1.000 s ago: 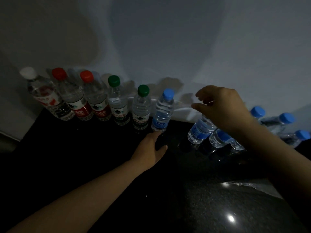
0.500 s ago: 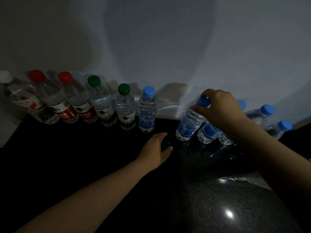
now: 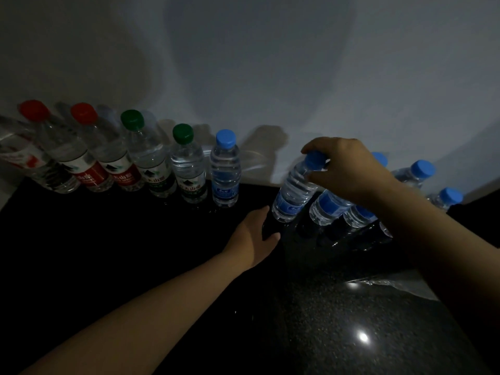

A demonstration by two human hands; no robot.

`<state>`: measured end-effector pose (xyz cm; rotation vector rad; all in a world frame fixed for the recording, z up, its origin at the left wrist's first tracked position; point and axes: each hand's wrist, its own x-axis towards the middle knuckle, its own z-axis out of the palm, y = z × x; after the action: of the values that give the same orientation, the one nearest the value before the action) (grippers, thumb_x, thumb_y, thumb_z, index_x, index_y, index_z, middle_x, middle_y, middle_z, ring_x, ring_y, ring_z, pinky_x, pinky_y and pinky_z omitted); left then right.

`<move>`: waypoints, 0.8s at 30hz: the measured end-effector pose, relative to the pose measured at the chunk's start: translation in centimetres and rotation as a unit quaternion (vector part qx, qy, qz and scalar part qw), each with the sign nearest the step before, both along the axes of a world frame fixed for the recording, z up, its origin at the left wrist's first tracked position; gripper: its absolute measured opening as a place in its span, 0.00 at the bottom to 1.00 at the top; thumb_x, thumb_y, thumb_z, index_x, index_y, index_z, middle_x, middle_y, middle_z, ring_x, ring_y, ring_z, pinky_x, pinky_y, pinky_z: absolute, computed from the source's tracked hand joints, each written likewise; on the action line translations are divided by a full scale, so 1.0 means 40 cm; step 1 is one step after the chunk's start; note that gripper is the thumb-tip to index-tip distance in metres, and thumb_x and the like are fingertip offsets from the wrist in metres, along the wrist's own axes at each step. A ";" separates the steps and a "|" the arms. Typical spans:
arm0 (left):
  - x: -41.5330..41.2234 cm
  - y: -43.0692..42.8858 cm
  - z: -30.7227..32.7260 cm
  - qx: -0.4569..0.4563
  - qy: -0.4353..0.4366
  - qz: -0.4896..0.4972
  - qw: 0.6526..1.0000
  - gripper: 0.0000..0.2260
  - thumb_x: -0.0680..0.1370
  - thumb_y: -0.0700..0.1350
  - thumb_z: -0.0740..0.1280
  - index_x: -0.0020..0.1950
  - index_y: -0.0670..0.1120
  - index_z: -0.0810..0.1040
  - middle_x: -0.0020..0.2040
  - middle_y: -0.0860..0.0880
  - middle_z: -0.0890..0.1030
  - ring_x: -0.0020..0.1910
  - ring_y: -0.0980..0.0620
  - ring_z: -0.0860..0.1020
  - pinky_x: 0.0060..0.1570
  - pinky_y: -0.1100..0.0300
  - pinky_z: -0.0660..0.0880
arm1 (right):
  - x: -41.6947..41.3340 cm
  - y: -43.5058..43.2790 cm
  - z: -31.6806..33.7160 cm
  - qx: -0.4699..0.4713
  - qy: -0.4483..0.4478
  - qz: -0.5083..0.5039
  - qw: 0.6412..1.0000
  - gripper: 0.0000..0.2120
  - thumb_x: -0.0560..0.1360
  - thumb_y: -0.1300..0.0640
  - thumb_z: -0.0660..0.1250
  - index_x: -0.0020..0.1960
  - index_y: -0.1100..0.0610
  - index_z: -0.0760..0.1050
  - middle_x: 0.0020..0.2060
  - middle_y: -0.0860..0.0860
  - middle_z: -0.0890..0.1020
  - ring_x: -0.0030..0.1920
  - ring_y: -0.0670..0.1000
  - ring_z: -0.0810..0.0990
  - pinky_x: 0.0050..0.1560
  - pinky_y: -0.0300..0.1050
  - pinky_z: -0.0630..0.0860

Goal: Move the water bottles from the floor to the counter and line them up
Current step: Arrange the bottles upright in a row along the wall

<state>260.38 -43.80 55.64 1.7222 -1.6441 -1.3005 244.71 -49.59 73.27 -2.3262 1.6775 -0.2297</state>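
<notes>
A black counter [image 3: 81, 266] runs up to a pale wall [image 3: 270, 63]. A row of bottles stands on the counter, close to the wall.

At the far left is the cut-off bottle [image 3: 29, 163]. The edge of the view hides its top, and it has a red and white label. Next to it stand the first red bottle [image 3: 65, 161] and the second red bottle [image 3: 111, 163], both with red caps and red labels. Then come the first green bottle [image 3: 147, 163] and the second green bottle [image 3: 189, 171], with green caps. Last in the row is the lone blue bottle [image 3: 225, 171], with a blue cap and a blue label. These six stand side by side.

After that there is a gap in the row. The left hand [image 3: 254, 234] rests on the counter in front of the gap. Its thumb and first finger are spread apart. The other fingers are lost in the dark.

Just to the right of that hand is the tilted bottle [image 3: 293, 193]. Its top leans to the right. The right hand [image 3: 349, 171] reaches over it and pinches its blue cap [image 3: 315, 159] with the fingertips. It is too dark to tell if the foot of this bottle touches the counter.

Behind the right arm is a bunch of blue bottles [image 3: 328, 208], packed close together by the wall. The arm hides part of them.

Near the right edge, some clear plastic [image 3: 392, 286] lies on the counter. In front of it a bright spot [image 3: 362, 337] shines on the dark top
</notes>
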 end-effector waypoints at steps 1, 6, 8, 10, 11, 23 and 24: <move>-0.003 -0.003 0.001 0.002 -0.001 -0.005 1.000 0.32 0.77 0.49 0.67 0.78 0.50 0.56 0.77 0.50 0.59 0.74 0.50 0.63 0.70 0.50 0.66 | 0.001 0.001 -0.003 -0.005 -0.003 -0.003 1.000 0.20 0.73 0.58 0.71 0.64 0.56 0.73 0.58 0.56 0.79 0.54 0.55 0.78 0.57 0.51 0.75; -0.015 -0.011 0.004 -0.006 -0.008 -0.020 1.000 0.33 0.77 0.49 0.67 0.78 0.49 0.54 0.77 0.49 0.58 0.75 0.50 0.61 0.71 0.50 0.65 | 0.002 -0.007 -0.011 -0.033 -0.002 -0.016 0.999 0.17 0.75 0.54 0.69 0.61 0.61 0.75 0.55 0.58 0.80 0.52 0.57 0.78 0.56 0.54 0.75; -0.017 -0.015 0.005 -0.004 -0.014 -0.027 1.000 0.34 0.77 0.50 0.67 0.78 0.49 0.53 0.77 0.50 0.58 0.75 0.50 0.61 0.71 0.50 0.65 | 0.002 -0.011 -0.011 -0.033 0.001 -0.015 0.999 0.17 0.76 0.55 0.68 0.61 0.61 0.75 0.55 0.58 0.80 0.53 0.57 0.78 0.56 0.54 0.75; -0.019 -0.017 0.005 -0.006 -0.014 -0.028 1.000 0.34 0.77 0.50 0.67 0.78 0.50 0.53 0.77 0.50 0.58 0.75 0.50 0.61 0.71 0.51 0.65 | 0.002 -0.011 -0.012 -0.035 0.000 -0.009 0.999 0.16 0.76 0.55 0.68 0.61 0.60 0.75 0.54 0.58 0.80 0.53 0.57 0.77 0.56 0.53 0.75; -0.020 -0.017 0.005 -0.007 -0.013 -0.027 1.000 0.34 0.77 0.49 0.67 0.78 0.50 0.53 0.77 0.50 0.59 0.75 0.50 0.61 0.71 0.51 0.65 | 0.003 -0.011 -0.013 -0.037 0.002 -0.006 0.999 0.16 0.76 0.55 0.68 0.61 0.60 0.75 0.54 0.58 0.80 0.52 0.57 0.77 0.56 0.54 0.75; -0.048 -0.015 -0.005 0.004 0.004 -0.045 0.999 0.37 0.77 0.52 0.67 0.78 0.53 0.48 0.79 0.53 0.52 0.76 0.50 0.58 0.71 0.49 0.65 | -0.001 -0.011 -0.027 -0.046 -0.029 -0.029 0.998 0.14 0.74 0.56 0.70 0.58 0.60 0.76 0.53 0.57 0.81 0.51 0.56 0.78 0.54 0.53 0.76; -0.046 -0.016 -0.005 0.003 0.000 -0.047 0.999 0.37 0.77 0.52 0.67 0.78 0.53 0.48 0.79 0.53 0.52 0.76 0.50 0.58 0.72 0.49 0.65 | -0.001 -0.012 -0.028 -0.048 -0.034 -0.034 0.998 0.14 0.74 0.56 0.70 0.58 0.60 0.76 0.52 0.57 0.81 0.50 0.55 0.78 0.54 0.52 0.77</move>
<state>258.53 -44.45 55.44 1.6663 -1.7428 -1.3495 244.65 -50.05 72.16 -2.3019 1.7504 -0.4072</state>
